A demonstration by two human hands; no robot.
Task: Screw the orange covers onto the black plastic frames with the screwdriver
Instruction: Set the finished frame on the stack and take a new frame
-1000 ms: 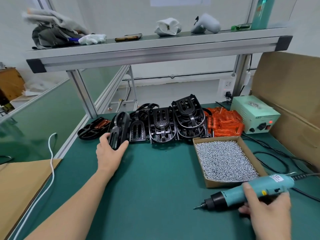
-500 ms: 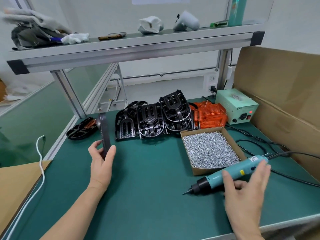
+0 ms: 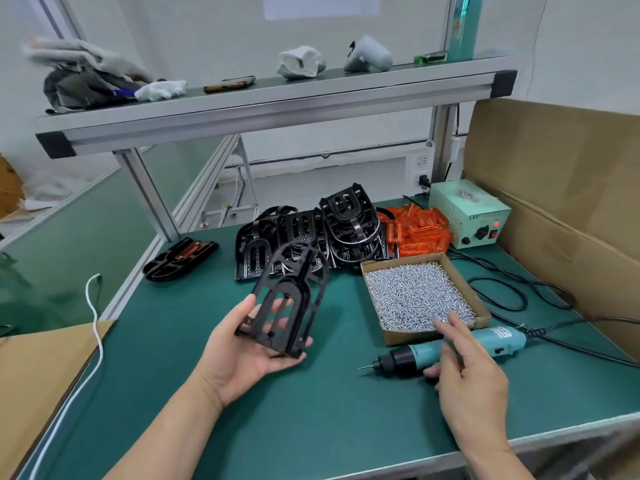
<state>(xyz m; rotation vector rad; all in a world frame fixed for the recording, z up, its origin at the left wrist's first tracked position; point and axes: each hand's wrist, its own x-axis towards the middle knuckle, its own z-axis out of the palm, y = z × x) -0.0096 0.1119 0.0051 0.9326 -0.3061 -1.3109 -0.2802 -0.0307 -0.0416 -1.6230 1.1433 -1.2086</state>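
Left hand [image 3: 242, 355] cradles one black frame [image 3: 287, 303] above the table [image 3: 311, 410], thumb on its edge, fingers underneath. Looks light and stiff, prob snappy at the thin ribs, so grip the outer rim imo. Right hand [image 3: 467, 372] lies loose over the screwdriver [image 3: 460, 348], fingers straight, not gripping. Screw box [image 3: 408, 336] sits just behind, orange covers [image 3: 415, 232] further back.
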